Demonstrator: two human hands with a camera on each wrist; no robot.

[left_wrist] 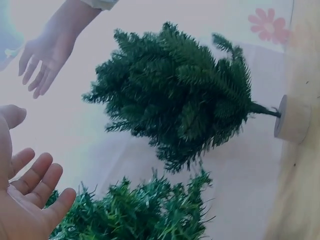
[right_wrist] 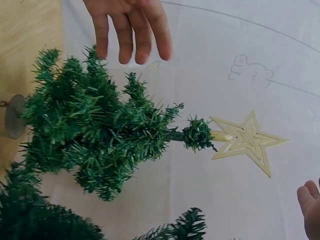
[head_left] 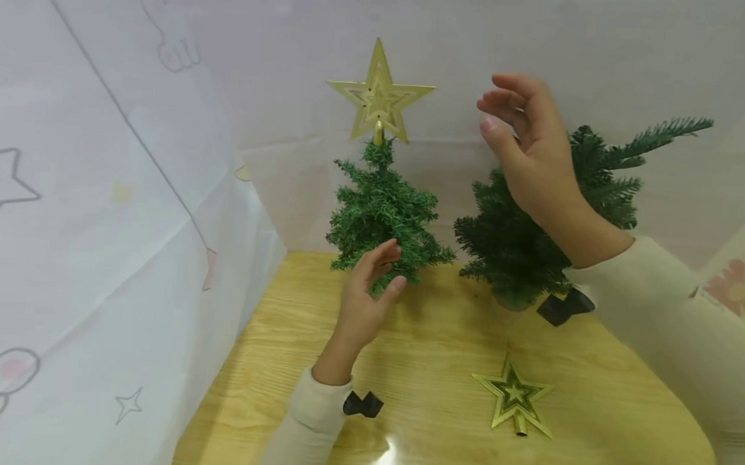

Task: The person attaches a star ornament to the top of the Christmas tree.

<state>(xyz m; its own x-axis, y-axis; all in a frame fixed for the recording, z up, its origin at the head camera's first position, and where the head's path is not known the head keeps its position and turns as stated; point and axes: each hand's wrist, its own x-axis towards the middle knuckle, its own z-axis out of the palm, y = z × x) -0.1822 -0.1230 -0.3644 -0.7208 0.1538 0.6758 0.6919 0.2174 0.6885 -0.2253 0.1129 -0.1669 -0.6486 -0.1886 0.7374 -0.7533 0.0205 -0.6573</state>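
Observation:
A gold star topper (head_left: 377, 96) stands upright on the tip of the left small artificial Christmas tree (head_left: 382, 205). My left hand (head_left: 365, 301) is in front of that tree's lower branches, fingers relaxed and holding nothing. Raised higher, my right hand (head_left: 532, 142) is to the right of the star, its fingers loosely bent around nothing. Behind the right forearm is a darker green tree (left_wrist: 175, 90) on a round base (left_wrist: 295, 120); it has no star on top. A second gold star topper (head_left: 515, 395) lies flat on the table, nearer to me.
The wooden table (head_left: 281, 373) has a rounded right edge. A pale printed cloth (head_left: 131, 251) hangs along the left and the back, close behind both trees. Black bow-shaped pieces (head_left: 363, 404) sit at both cuffs.

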